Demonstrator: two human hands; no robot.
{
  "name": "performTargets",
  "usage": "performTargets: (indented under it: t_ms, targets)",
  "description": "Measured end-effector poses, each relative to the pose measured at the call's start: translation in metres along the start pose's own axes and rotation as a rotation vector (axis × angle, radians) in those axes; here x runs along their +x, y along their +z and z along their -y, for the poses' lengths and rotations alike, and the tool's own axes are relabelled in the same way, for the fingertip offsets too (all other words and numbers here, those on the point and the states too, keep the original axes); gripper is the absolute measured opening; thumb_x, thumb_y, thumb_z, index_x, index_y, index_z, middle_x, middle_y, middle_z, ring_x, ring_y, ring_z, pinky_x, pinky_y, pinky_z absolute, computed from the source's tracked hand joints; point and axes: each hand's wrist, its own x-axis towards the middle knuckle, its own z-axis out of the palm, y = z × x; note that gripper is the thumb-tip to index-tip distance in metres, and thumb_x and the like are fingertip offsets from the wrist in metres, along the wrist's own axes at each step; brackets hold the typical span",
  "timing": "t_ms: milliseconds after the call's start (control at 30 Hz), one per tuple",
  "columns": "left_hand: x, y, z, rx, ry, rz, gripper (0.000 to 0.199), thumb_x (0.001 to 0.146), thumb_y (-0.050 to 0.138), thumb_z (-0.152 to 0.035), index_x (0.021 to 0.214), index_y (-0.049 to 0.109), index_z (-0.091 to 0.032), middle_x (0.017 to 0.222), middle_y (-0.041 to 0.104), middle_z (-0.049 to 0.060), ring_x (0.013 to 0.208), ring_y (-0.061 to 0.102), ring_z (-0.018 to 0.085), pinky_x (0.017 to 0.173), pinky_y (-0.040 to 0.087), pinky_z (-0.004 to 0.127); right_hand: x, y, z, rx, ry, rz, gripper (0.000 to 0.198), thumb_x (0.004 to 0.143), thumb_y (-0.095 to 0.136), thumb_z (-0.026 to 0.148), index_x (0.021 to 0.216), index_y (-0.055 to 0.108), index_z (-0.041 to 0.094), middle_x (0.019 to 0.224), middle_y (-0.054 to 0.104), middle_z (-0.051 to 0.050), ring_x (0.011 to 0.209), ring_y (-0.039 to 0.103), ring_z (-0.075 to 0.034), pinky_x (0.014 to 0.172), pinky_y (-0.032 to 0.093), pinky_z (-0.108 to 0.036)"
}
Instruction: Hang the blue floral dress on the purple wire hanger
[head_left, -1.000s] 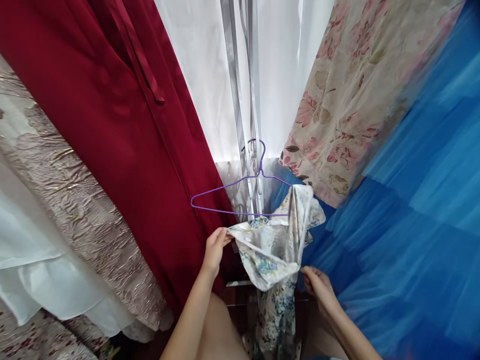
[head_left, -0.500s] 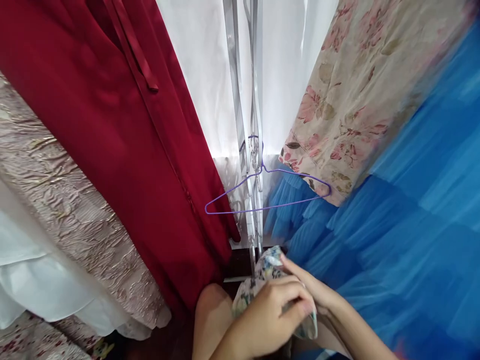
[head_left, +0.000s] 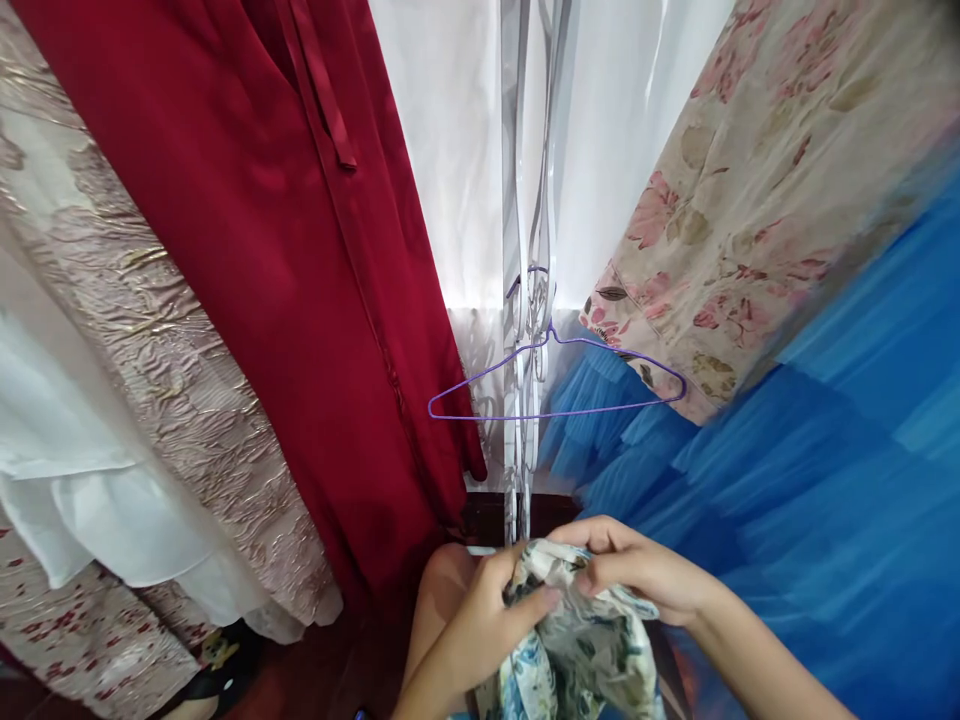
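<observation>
A floral garment (head_left: pixel 600 650), white with blue, green and yellow print, is bunched in my hands at the bottom of the head view. My left hand (head_left: pixel 506 605) grips its left upper edge, thumb over the cloth. On the other side, my right hand (head_left: pixel 634 570) pinches the gathered edge between thumb and fingers. The lower part of the garment hangs toward my lap. Ahead of the hands, a purple hanger (head_left: pixel 559 413) hangs by a chain of white strap loops (head_left: pixel 521 450), with nothing on it.
Dresses hang all round: a long red one (head_left: pixel 300 300) at left, a beige floral one (head_left: pixel 720 260) and a blue tulle one (head_left: pixel 825 500) at right. White fabric (head_left: pixel 435 130) hangs behind the straps. My bare knee (head_left: pixel 442 590) is below.
The hands have moved apart slightly, and the garment is now spread with its gathered edge up between them. The view has shifted, so the hanger appears farther right.
</observation>
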Motion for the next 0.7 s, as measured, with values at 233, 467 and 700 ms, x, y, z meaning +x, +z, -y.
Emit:
performTargets:
  t_ms: [233, 467, 700]
  targets:
    - [0.001, -0.054, 0.016, 0.068, -0.045, 0.138, 0.011, 0.088, 0.058, -0.029, 0.088, 0.06, -0.018, 0.076, 0.06, 0.0, 0.073, 0.056, 0.016, 0.067, 0.042, 0.024, -0.017, -0.007, 0.033, -0.351, -0.137, -0.225, 0.02, 0.077, 0.065, 0.021, 0.089, 0.08, 0.014, 0.076, 0.072, -0.005, 0.063, 0.058, -0.014, 0.059, 0.041, -0.023]
    - [0.034, -0.135, -0.001, 0.659, 0.175, 0.226, 0.02, 0.084, 0.045, -0.015, 0.074, 0.061, -0.021, 0.077, 0.063, 0.001, 0.083, 0.058, 0.02, 0.086, 0.043, 0.033, -0.033, -0.04, 0.056, -0.241, -0.315, -0.607, 0.029, 0.075, 0.078, 0.034, 0.099, 0.074, 0.018, 0.07, 0.069, -0.005, 0.055, 0.06, -0.017, 0.051, 0.043, -0.026]
    - [0.124, -0.204, -0.016, 0.961, 0.251, -0.148, 0.04, 0.086, 0.042, -0.014, 0.111, 0.07, -0.026, 0.119, 0.07, 0.006, 0.118, 0.053, 0.03, 0.108, 0.033, 0.051, 0.019, -0.071, 0.05, -0.578, -0.503, -0.777, 0.058, 0.076, 0.073, 0.028, 0.133, 0.064, 0.018, 0.05, 0.043, 0.009, 0.045, 0.03, -0.011, 0.044, 0.022, -0.022]
